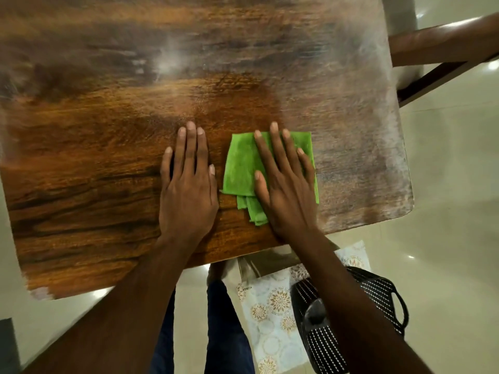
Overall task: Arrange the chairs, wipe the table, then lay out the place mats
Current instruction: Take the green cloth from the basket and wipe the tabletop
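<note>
Both hands lie flat on the wooden counter (108, 147) near its near edge. The right hand (283, 184) presses straight, spread fingers down on a folded green cloth (240, 168), which lies just right of centre on the counter, its layered ends trailing toward the near edge. The left hand (189, 184) rests palm down on bare wood just left of the cloth, fingers straight and together, holding nothing. Beyond the counter's far right corner a brown chair (442, 44) stands on the pale floor. Below the near edge, patterned place mats (270, 306) lie beside a black perforated basket (378, 290) to their right.
</note>
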Available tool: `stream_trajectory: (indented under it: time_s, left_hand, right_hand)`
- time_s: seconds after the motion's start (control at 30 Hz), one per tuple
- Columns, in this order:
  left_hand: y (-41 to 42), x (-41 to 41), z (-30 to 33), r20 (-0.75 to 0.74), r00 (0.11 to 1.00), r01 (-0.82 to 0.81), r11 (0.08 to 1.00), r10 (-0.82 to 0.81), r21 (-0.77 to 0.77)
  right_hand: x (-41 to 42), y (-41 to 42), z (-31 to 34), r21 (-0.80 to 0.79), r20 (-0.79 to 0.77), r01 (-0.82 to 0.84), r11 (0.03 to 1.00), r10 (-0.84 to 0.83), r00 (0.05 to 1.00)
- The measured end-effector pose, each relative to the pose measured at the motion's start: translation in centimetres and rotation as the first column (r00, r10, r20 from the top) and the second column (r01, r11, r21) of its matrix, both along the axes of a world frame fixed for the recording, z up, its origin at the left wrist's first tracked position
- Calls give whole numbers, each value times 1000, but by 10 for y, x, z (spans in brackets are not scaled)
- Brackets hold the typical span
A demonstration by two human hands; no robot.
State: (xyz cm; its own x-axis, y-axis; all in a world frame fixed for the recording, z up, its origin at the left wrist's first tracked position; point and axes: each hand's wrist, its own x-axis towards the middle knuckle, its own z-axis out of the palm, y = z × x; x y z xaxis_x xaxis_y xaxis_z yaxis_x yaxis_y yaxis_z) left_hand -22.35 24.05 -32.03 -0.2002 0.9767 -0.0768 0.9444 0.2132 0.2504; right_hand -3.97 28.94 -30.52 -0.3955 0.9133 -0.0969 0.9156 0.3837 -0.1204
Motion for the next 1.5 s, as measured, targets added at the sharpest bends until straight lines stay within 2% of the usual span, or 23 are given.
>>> stream_trajectory:
  time_s: [0.17, 0.27, 0.37, 0.6, 0.73, 0.87, 1.03, 1.17, 1.3, 1.5]
  left_hand:
    - [-1, 0, 1, -13, 1000, 2, 1000, -1, 1]
    - [0, 1, 3, -23, 1000, 0, 1000, 0, -10]
    - [0, 0, 2, -26, 1000, 5, 1000, -5, -16]
    - [0, 1, 1, 4, 1000, 3, 1000, -3, -18]
    - [1, 1, -1, 2, 1000, 10, 1000, -10, -20]
    - [2, 2, -3, -8, 1000, 5, 1000, -5, -8]
    - [1, 3, -3, -21, 1000, 8, 1000, -8, 7]
    - [0, 3, -4, -31, 1000, 4, 1000, -3, 23]
    - [-1, 5, -3, -50, 999, 4, 999, -2, 35]
    - [0, 8, -4, -51, 999, 3, 999, 0, 54]
  right_hand:
    - [-57, 102, -7, 105, -30, -32, 994, 35, 999]
    - [-73, 123, -9, 107, -23, -44, 993, 47, 999]
    - [-56, 101, -6, 102, -31, -59, 993, 63, 998]
    - [34, -20, 8, -20, 18, 3, 1000, -2, 1000]
    - [47, -35, 6, -37, 18, 23, 999, -22, 1000]
    - [31, 0, 5, 22, 6, -4, 1000, 4, 1000]
    - [-19, 105, -6, 133, -30, -37, 990, 42, 999]
    - [-39, 150, -11, 137, -36, -69, 988, 75, 997]
    - [-7, 112, -14, 152, -42, -62, 986, 69, 997]
    - [63, 7, -3, 33, -20, 2, 999, -1, 1000]
